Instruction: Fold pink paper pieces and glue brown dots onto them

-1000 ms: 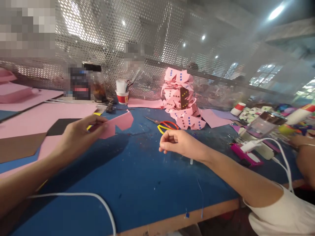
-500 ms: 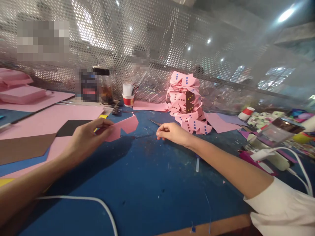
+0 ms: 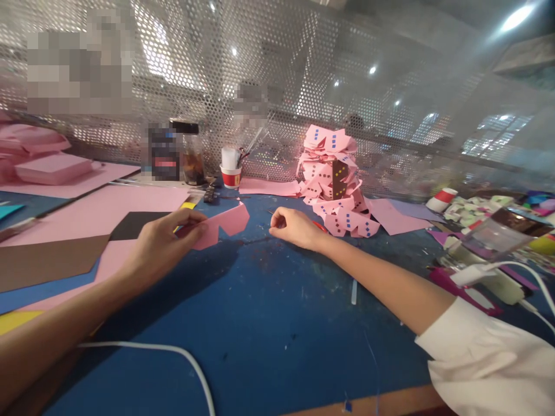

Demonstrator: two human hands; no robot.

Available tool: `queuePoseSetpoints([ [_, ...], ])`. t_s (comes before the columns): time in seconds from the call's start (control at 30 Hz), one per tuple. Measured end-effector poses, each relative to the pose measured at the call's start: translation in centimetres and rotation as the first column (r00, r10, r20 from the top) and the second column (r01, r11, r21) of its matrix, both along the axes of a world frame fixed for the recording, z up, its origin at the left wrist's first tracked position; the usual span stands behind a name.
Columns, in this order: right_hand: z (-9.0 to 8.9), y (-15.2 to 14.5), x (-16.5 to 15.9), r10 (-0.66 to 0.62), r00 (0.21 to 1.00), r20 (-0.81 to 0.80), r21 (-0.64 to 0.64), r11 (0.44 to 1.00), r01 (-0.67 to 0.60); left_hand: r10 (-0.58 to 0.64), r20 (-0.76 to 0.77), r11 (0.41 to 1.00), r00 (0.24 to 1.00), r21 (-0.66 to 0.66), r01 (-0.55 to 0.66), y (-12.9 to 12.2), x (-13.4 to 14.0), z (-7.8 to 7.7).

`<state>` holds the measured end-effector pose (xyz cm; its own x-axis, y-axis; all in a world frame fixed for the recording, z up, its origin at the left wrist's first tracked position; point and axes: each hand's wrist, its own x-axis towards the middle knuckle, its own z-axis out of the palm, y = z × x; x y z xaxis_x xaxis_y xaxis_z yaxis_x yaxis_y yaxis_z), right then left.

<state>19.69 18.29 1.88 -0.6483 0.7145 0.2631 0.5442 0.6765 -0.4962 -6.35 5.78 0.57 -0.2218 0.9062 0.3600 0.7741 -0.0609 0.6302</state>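
My left hand (image 3: 171, 234) pinches a pink paper piece (image 3: 228, 222) between thumb and fingers, held above the blue tabletop. The piece has a notch cut in its lower edge. My right hand (image 3: 295, 228) is to the right of it, apart from the paper, thumb and fingertips pressed together. Whatever those fingers may hold is too small or hidden to make out. Behind that wrist shows a red handle (image 3: 319, 226), probably of scissors mostly covered by the hand. Just beyond stands a pile of folded pink paper pieces (image 3: 329, 173) with blue, brown and yellow dots.
Coloured paper sheets (image 3: 143, 199) lie at the left. A red-and-white cup (image 3: 231, 176) with tools and a lidded jar (image 3: 193, 156) stand at the back. Scraps, a clear container (image 3: 494, 231) and a white charger (image 3: 470, 274) crowd the right. A white cable (image 3: 173, 348) runs in front.
My right hand has shifted slightly left and up, uncovering the red handle and covering most of the pointed blade. My left hand keeps the paper in its grip. The view has shifted a little.
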Motion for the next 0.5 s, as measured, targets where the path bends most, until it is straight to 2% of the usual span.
queuePoseSetpoints([
  [0.13, 1.5, -1.3, 1.6, -0.035, 0.999, -0.018, 0.065, 0.997, 0.036, 0.002, 0.000, 1.000, 1.000, 0.011, -0.002, 0.1, 0.0, -0.2],
  [0.3, 3.4, -5.3, 7.3, -0.095, 0.992, 0.083, 0.192, 0.978, 0.078, 0.008, -0.008, 1.000, 1.000, 0.011, -0.008, 0.2, -0.1, -0.4],
  [0.4, 3.1, -7.8, 11.8, -0.184, 0.957, 0.224, 0.233, 0.964, 0.131, 0.016, -0.006, 1.000, 1.000, 0.008, -0.016, 0.2, -0.1, -0.4],
  [0.5, 1.7, -9.6, 16.2, -0.328, 0.892, 0.312, 0.300, 0.924, 0.235, 0.015, 0.002, 1.000, 1.000, 0.008, -0.015, 0.1, 0.1, -0.2],
])
